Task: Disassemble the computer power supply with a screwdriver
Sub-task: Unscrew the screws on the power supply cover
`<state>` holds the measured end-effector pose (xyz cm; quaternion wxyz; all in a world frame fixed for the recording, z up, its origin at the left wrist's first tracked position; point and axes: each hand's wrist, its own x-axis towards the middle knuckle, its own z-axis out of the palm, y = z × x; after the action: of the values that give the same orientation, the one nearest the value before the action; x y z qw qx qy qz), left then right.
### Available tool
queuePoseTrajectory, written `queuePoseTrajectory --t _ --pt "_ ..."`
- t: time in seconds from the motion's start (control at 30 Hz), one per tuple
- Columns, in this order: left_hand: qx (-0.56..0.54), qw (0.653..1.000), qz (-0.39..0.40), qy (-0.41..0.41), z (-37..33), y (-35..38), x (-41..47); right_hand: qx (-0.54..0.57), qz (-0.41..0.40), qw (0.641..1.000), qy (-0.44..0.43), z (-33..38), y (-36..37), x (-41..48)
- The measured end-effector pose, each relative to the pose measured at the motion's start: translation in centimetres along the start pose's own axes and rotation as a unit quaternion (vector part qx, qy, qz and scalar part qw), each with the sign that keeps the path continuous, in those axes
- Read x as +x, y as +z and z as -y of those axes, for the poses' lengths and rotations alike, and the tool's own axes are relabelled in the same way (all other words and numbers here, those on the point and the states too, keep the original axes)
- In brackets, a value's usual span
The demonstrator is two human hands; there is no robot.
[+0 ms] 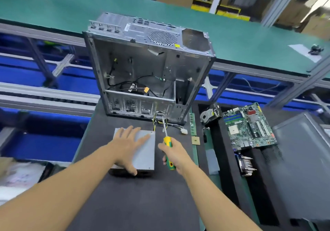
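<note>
The grey metal power supply (145, 152) lies flat on the dark mat (139, 200) in front of me. My left hand (127, 145) rests spread on its top, fingers apart, thumb over its near edge. My right hand (175, 154) is closed around the green and yellow handle of a screwdriver (167, 146), just right of the box. Its metal shaft points away from me toward the supply's bundle of wires (159, 119) at the far right corner. A white connector (184, 131) lies at the end of those wires.
An opened, mostly gutted computer case (148, 66) stands behind the power supply. To the right lie a RAM stick (192, 123), a CPU chip (195, 140), a cooler fan (209, 113), a green motherboard (250, 125) and a grey side panel (301, 159). A green bench (71, 7) runs behind.
</note>
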<state>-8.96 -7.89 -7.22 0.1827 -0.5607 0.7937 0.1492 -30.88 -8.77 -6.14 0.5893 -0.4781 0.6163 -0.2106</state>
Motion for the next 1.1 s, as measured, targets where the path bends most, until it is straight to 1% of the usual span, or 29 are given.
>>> queuePoseTrajectory --t 0.17,0.3,0.5,0.7,0.9,1.1 --pt "-0.023 0.996 -0.065 0.050 0.6 0.6 0.2 -0.021 -0.030 0.999 0.009 0.4 2.5 0.3" --pt "-0.042 0.995 -0.072 0.057 0.9 0.9 0.0 -0.039 -0.060 0.997 0.010 -0.3 4.0 0.1" --pt "-0.036 0.993 -0.087 0.070 0.9 0.5 -0.3 -0.071 -0.090 0.993 -0.014 -0.7 4.4 -0.1" --pt "-0.066 0.986 -0.107 0.106 2.0 0.5 0.0 -0.069 -0.087 0.994 -0.010 -1.0 4.8 -0.3" --pt "-0.082 0.983 -0.133 0.092 1.3 1.3 -0.4 -0.063 -0.092 0.993 -0.029 -1.7 4.7 -0.1" --pt "-0.087 0.981 -0.153 0.085 0.9 1.5 -0.9 -0.067 -0.075 0.993 -0.056 -1.9 4.1 -0.1"
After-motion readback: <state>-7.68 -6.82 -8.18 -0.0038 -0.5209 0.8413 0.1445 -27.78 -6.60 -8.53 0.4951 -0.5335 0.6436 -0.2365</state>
